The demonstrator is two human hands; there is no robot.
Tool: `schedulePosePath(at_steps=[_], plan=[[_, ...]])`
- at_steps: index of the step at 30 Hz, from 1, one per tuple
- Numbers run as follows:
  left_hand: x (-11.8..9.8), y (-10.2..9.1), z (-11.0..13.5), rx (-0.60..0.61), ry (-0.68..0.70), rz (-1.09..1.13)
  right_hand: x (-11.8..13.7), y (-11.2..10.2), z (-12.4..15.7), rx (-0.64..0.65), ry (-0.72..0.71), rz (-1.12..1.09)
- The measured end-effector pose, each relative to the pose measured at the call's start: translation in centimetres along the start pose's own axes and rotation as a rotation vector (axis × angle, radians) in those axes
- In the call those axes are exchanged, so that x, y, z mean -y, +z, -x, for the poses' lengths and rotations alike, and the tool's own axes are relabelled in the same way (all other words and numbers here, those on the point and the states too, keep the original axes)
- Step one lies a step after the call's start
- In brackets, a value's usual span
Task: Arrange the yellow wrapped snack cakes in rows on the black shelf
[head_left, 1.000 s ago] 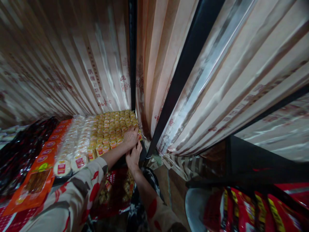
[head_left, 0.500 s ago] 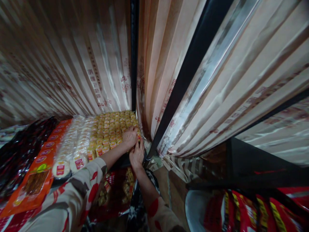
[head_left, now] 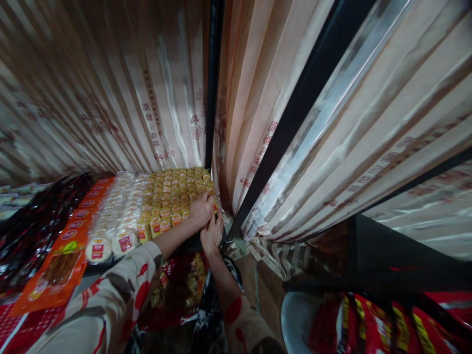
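Note:
Rows of small yellow-wrapped snack packets (head_left: 177, 189) lie tightly side by side on the shelf. At their right end, my left hand (head_left: 201, 210) rests over the packets with its fingers curled. My right hand (head_left: 212, 233) is just below it, touching it, its fingers pointing up along the outer edge. A yellow packet with a red mark (head_left: 215, 208) shows between the fingertips of both hands, which are closed around it. The hands partly hide that packet and its neighbours.
White round packets (head_left: 124, 241), orange snack bags (head_left: 61, 270) and dark shiny packs (head_left: 33, 231) lie to the left. Below stands a red basket (head_left: 177, 300) with more yellow packets. A dark post (head_left: 258, 182) and pleated curtains (head_left: 177, 98) border the shelf. Red bags (head_left: 372, 319) sit lower right.
The view has shifted slightly, so the scene sits a little further right. My hands stay at the same right-end packets, with only slight finger movement.

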State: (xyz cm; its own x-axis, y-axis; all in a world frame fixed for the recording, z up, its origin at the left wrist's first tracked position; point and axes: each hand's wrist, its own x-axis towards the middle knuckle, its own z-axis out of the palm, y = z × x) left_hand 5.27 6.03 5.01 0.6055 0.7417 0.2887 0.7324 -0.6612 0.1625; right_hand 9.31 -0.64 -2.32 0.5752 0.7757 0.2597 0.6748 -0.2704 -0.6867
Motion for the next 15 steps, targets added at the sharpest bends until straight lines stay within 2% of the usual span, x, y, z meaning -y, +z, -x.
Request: schedulePosePath(at_steps=[4,7,11,15], plan=[[-0.1,-0.2,2.4,-0.082,0.114,0.159,-0.7,0.3,-0.2,-0.019,-0.041,-0.067],[0.1,-0.4,5.6,-0.079,0.173,0.286,-1.1,0.0,0.1,-0.053,-0.089,-0.160],[1.1,0.1,12.4,-0.022,0.149,0.425,-0.9,-0.7,2.6,-0.084,-0.106,-0.385],[2.5,1.9,20.5,0.095,-0.023,0.498,-0.4,-0.5,7.4,0.099,-0.128,-0.488]])
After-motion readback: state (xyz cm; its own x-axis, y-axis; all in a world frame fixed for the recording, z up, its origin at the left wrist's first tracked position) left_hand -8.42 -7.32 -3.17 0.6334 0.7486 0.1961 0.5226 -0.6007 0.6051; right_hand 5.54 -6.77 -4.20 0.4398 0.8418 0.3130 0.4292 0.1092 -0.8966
